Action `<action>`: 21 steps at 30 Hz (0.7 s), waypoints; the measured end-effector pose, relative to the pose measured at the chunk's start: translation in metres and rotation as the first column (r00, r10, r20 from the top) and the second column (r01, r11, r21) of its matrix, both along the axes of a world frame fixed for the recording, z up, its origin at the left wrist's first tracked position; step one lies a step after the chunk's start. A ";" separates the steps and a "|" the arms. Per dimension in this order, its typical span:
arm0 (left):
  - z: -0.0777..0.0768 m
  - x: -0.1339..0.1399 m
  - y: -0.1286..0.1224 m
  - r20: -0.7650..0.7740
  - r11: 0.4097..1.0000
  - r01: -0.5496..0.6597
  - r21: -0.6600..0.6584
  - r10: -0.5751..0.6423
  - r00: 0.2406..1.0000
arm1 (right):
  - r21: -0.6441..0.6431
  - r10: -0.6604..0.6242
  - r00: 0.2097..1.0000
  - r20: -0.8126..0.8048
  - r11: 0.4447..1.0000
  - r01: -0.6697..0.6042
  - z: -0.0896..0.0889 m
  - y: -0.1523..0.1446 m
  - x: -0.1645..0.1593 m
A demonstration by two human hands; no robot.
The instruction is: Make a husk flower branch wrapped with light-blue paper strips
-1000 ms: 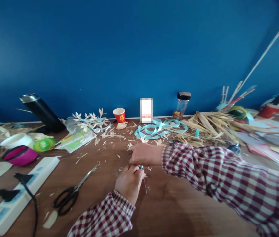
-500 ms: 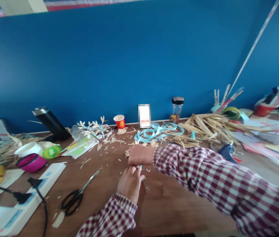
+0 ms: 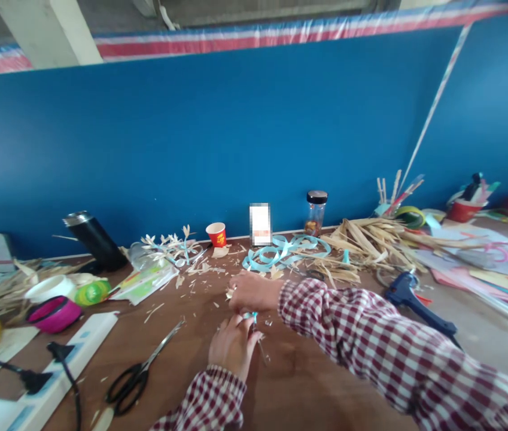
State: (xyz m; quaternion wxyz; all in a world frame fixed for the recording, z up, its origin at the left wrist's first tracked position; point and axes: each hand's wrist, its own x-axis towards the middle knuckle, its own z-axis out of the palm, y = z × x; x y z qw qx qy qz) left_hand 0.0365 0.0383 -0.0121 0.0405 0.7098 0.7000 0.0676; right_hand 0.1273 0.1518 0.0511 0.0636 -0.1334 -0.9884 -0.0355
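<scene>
My left hand (image 3: 230,344) is closed, with thumb and fingers pinching a thin stem (image 3: 261,350) that has a light blue wrap (image 3: 254,316) near its top. Just beyond it, my right hand (image 3: 254,292) reaches across from the right, its fingers curled and mostly turned away from view. A small pale piece (image 3: 230,294) shows at the right fingertips; whether they grip it is unclear. Black-handled scissors (image 3: 139,374) lie to the left of my hands. Loops of light blue ribbon (image 3: 280,251) lie behind them on the brown table (image 3: 307,371).
A red paper cup (image 3: 216,235), a lidded jar (image 3: 315,212) and dry husks (image 3: 365,239) line the back. At right lies a blue glue gun (image 3: 415,302). On the left are a power strip (image 3: 72,362), a black flask (image 3: 96,239) and pale flowers on stems (image 3: 173,245).
The camera view has tilted up, so the table appears lower. Both hands stay close together; the stem and its blue wrap show more clearly beside my left thumb.
</scene>
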 end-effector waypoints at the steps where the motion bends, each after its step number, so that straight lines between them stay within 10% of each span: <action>1: 0.001 0.000 0.000 0.006 1.000 -0.007 -0.007 0.007 1.000 | 0.000 -0.012 0.999 -0.043 1.000 0.012 0.002 -0.004 0.005; 4: 0.001 0.001 0.000 0.018 1.000 -0.008 -0.018 0.009 1.000 | -0.111 -0.155 0.934 -0.322 0.986 0.125 0.004 -0.024 0.030; 7: 0.000 0.000 0.000 0.032 1.000 0.005 -0.005 -0.005 0.999 | -0.418 -0.487 0.704 -0.517 0.861 0.288 -0.011 -0.052 0.058; 9: 0.001 -0.001 -0.001 0.047 1.000 0.018 0.015 -0.019 0.999 | -0.626 -0.676 0.577 -0.458 0.707 0.331 -0.029 -0.064 0.068; 11: 0.002 -0.002 -0.002 0.057 0.999 0.035 0.030 -0.037 0.998 | -0.889 -0.869 0.406 -0.283 0.397 0.230 -0.047 -0.068 0.068; 13: 0.004 -0.001 -0.002 0.059 0.999 0.035 0.023 -0.037 0.998 | -0.960 -0.915 0.371 -0.158 0.230 0.160 -0.060 -0.064 0.059; 21: 0.007 0.001 -0.002 0.010 1.000 0.015 -0.020 -0.015 1.000 | -0.998 -0.945 0.319 0.065 -0.067 0.004 -0.065 -0.042 0.029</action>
